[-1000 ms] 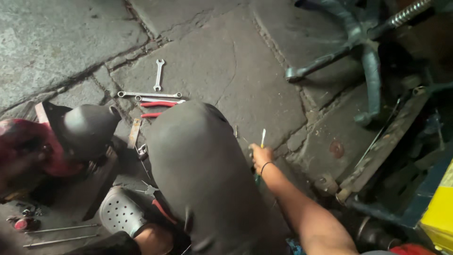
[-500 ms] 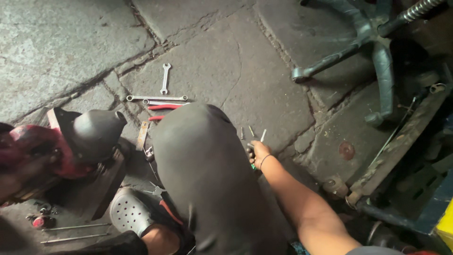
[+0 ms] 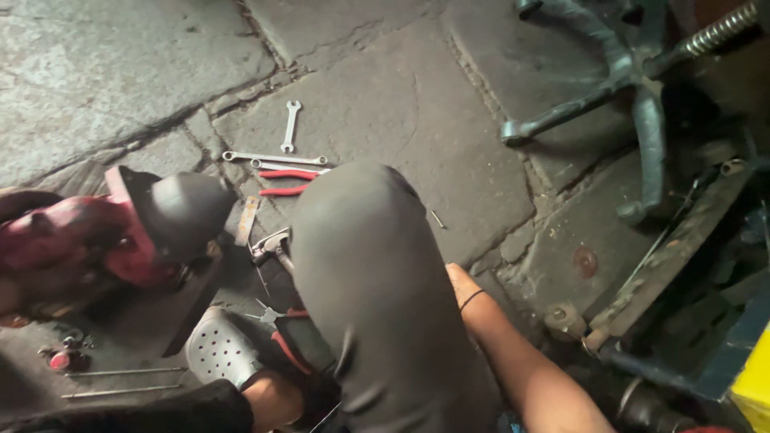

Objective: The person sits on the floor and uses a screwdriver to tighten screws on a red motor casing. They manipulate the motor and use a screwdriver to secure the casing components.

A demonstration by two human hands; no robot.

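Right hand (image 3: 459, 281) rests low behind the person's dark-trousered knee (image 3: 369, 265), fingers hidden so grip cannot be told, just right of it on the grey stone floor (image 3: 385, 96); silver open-ended spanners (image 3: 277, 157) and red-handled pliers (image 3: 287, 181) lie far left.

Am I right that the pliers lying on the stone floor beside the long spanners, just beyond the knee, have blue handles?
Not quite: the pliers have red handles, not blue, as the head view shows. They do lie on the stone floor beside the long spanners, just beyond the knee.
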